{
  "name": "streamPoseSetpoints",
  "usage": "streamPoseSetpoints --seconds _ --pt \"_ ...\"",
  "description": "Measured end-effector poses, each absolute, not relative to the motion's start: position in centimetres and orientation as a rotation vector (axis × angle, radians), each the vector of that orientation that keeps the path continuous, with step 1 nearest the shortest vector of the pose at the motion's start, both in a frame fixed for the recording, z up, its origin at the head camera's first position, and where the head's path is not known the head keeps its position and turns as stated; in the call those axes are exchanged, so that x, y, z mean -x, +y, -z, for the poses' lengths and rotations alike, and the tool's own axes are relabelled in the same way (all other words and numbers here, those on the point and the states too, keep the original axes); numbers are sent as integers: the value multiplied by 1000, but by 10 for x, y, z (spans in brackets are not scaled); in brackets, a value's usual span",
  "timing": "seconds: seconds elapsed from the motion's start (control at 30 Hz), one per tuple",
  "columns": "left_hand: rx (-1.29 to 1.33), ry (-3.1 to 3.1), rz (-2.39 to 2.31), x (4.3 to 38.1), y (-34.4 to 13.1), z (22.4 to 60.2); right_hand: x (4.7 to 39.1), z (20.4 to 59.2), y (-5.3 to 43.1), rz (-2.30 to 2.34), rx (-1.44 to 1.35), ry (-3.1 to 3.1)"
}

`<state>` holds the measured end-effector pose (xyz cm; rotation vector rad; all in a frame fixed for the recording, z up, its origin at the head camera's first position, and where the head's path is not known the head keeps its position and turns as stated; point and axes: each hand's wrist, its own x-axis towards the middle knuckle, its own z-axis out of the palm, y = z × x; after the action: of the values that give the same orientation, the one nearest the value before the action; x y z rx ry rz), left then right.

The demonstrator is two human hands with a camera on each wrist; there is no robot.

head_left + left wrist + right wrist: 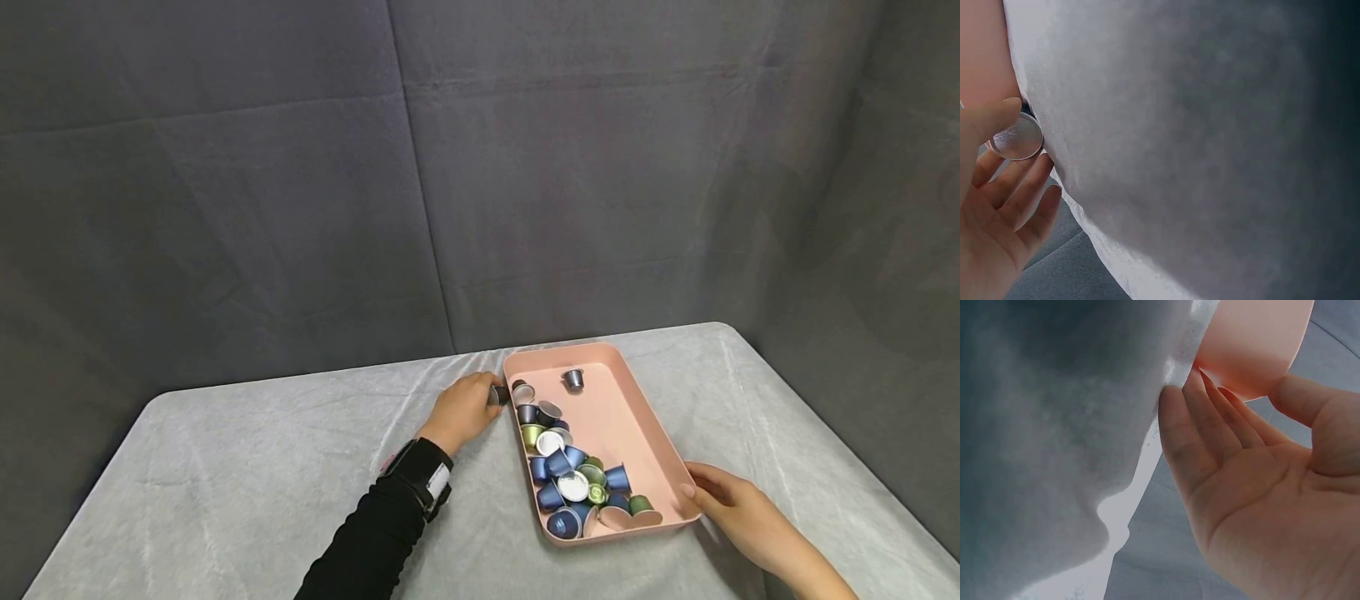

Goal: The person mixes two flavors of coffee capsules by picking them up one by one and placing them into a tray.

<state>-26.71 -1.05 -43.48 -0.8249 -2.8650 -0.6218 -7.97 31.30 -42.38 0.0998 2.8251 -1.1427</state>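
A pink tray [637, 417] lies on the table with several coffee capsules [573, 486] heaped along its left side and near end, in blue, green, dark and silvery tones. One dark capsule [573, 380] sits apart near the far end. Just outside the tray's far left wall, my left hand [461, 408] pinches a dark coffee capsule [495, 395]. Its round silver lid [1019, 137] shows under the thumb in the left wrist view. My right hand [738, 508] grips the tray's near right corner, thumb at the rim and fingers [1179, 425] low against the outer wall.
A pale grey cloth covers the table [247, 467], whose far edge runs behind the tray. Dark grey fabric [300, 208] hangs behind it and along the right side. A black watch [423, 475] is on the left wrist.
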Motion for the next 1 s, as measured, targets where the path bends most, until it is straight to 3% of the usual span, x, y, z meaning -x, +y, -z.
streamPoseSetpoints --seconds 0.63,1.0 --pt "791 -2718 780 254 -19 428 77 424 314 1167 -92 2808" --pt "783 -2633 754 225 -19 415 78 425 315 1157 -72 2833"
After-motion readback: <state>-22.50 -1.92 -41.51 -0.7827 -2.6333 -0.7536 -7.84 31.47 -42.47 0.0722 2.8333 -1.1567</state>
